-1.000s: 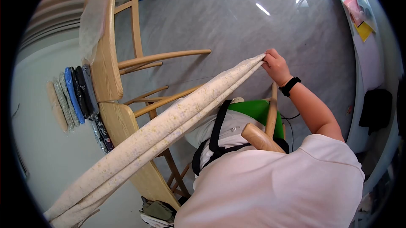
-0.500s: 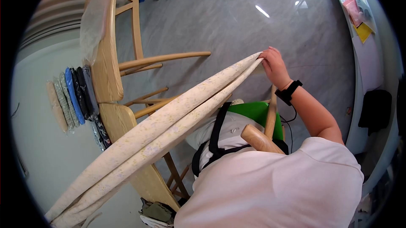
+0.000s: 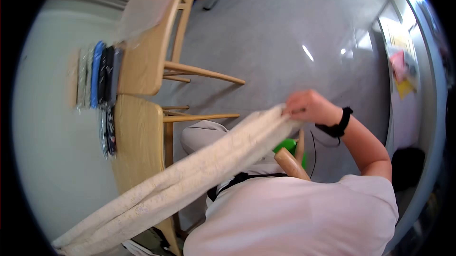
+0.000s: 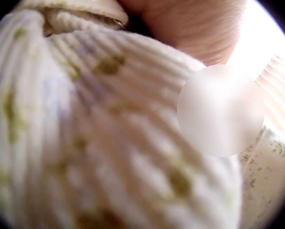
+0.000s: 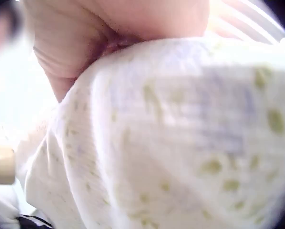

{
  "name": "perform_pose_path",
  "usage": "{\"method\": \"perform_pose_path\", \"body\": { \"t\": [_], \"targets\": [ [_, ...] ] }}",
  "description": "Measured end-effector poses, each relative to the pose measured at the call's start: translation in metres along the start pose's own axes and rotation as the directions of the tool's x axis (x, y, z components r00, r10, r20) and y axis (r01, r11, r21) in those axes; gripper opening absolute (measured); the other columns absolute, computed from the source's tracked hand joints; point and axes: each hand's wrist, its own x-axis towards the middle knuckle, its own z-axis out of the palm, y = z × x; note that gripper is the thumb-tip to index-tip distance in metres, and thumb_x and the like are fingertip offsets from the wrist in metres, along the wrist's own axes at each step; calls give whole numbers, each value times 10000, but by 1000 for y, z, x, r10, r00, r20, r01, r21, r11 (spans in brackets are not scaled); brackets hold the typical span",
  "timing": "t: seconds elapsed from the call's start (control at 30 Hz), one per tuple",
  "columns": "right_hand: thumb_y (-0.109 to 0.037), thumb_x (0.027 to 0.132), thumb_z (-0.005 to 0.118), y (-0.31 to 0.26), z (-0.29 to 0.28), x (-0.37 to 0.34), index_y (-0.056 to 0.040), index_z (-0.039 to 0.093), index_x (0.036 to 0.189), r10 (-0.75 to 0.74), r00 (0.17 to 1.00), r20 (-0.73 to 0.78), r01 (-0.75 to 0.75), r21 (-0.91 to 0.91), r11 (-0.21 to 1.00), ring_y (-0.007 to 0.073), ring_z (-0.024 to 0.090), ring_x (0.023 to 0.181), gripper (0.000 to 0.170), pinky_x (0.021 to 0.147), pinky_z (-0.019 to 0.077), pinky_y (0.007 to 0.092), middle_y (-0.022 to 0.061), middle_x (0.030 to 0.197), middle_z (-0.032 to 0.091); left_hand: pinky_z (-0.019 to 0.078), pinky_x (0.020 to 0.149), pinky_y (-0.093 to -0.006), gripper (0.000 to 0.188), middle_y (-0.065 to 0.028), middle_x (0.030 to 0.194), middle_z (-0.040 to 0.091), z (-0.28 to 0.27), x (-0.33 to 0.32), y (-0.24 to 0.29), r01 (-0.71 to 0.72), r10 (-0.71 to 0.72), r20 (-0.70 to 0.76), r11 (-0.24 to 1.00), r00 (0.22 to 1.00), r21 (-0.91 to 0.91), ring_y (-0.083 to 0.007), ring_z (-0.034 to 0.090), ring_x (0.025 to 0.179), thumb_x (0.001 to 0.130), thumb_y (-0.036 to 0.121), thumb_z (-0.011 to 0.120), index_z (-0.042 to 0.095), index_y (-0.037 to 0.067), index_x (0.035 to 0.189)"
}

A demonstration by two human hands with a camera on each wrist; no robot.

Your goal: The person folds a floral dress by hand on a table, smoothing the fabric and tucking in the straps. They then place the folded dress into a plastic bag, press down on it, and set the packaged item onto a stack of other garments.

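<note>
A long cream ribbed cloth (image 3: 190, 165) with small yellow-green and lilac flowers stretches diagonally across the head view, gathered in lengthwise folds. Its upper right end is pinched by my right hand (image 3: 311, 107), which wears a black wrist strap (image 3: 339, 122). In the right wrist view this hand (image 5: 118, 24) lies along the top of the cloth (image 5: 180, 133). The other end runs out at the lower left of the head view, where the left hand is out of sight. The left wrist view shows my left hand (image 4: 195, 24) holding the bunched cloth (image 4: 109, 119) close up.
Wooden chairs or stools with pale seats (image 3: 137, 137) stand at the left. Beyond them, folded garments in plastic bags (image 3: 97, 78) lie in a row on a pale surface. A rounded wooden bar (image 3: 290, 163) and a green seat (image 3: 285, 145) are by the body.
The head view has shifted. My right hand sits lower in it and nearer the body, and the cloth hangs wider and looser near that hand. Both ends stay held.
</note>
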Motion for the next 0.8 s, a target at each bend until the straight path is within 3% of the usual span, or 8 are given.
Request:
{"method": "perform_pose_path", "body": {
  "t": [0.1,0.2,0.27,0.4,0.47,0.57,0.63,0.8],
  "targets": [
    [-45,725,711,-27,-3,13,-44,692,941,169,904,392,-226,103,969,214,616,810,217,743,493,301,91,883,657,428,910,-395,434,-208,1157,588,-6,-27,-84,210,-245,53,908,968,361,-328,569,996,876,341,552,605,-10,1125],
    [-20,723,699,-38,-5,27,-28,685,912,113,887,449,-185,121,975,189,611,822,189,745,487,292,82,879,658,446,916,-414,448,-192,1219,558,-25,-78,-117,454,-457,91,889,885,48,-319,560,1065,905,303,542,512,31,1260],
    [24,712,677,-56,-15,43,-10,661,832,343,897,279,-371,53,927,163,598,818,126,756,475,277,71,877,645,450,938,-407,481,-182,1291,510,-28,-105,-188,354,-385,129,911,914,212,-328,545,1117,899,294,568,457,103,1326],
    [30,733,655,-71,-47,88,-22,603,857,79,973,-219,-99,-82,992,116,572,814,145,785,457,255,30,829,612,426,913,-320,339,-129,1194,567,-5,-180,-335,296,-315,128,944,941,142,-224,555,1047,955,86,460,477,-21,1275],
    [3,758,657,-80,-73,125,-28,594,917,-114,896,-429,58,-142,988,104,563,826,174,791,454,255,29,844,604,347,1016,-337,501,-180,1345,460,1,-224,-394,-254,20,352,733,936,631,-257,440,1231,959,300,448,417,-52,1314],
    [-109,834,655,-136,-107,186,-29,610,1054,-330,795,-509,52,-484,873,123,574,881,238,807,455,266,55,923,627,381,956,-318,486,-180,1235,546,9,-256,-329,282,-288,148,957,946,65,-249,513,1131,929,302,524,481,-56,1254],
    [-179,887,611,-157,-136,232,-31,595,1123,-408,732,-546,5,-594,805,136,578,907,279,817,453,269,73,961,632,399,919,-298,472,-164,1167,591,17,-291,-308,205,-215,133,975,968,85,-221,544,1068,914,296,562,512,-58,1222],
    [-257,960,474,-226,-116,370,-17,573,1122,-565,773,-288,324,-587,742,175,580,919,306,817,441,276,101,999,634,408,888,-300,401,-149,1117,609,36,-347,-225,573,-467,390,788,794,-223,-205,555,1023,910,247,554,526,-55,1174]
  ]
}}
